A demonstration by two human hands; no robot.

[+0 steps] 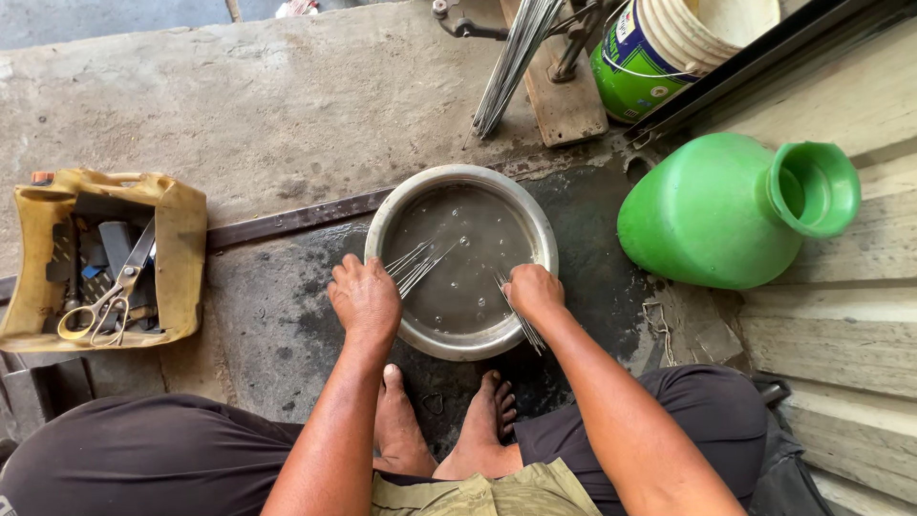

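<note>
Floor workshop: tool box (181, 248), wire bundle (511, 62).

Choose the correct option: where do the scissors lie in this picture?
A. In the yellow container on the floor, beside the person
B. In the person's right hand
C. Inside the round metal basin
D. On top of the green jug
A: the scissors lie in the yellow container, apart from the metal basin, where both hands hold only thin wires.
</note>
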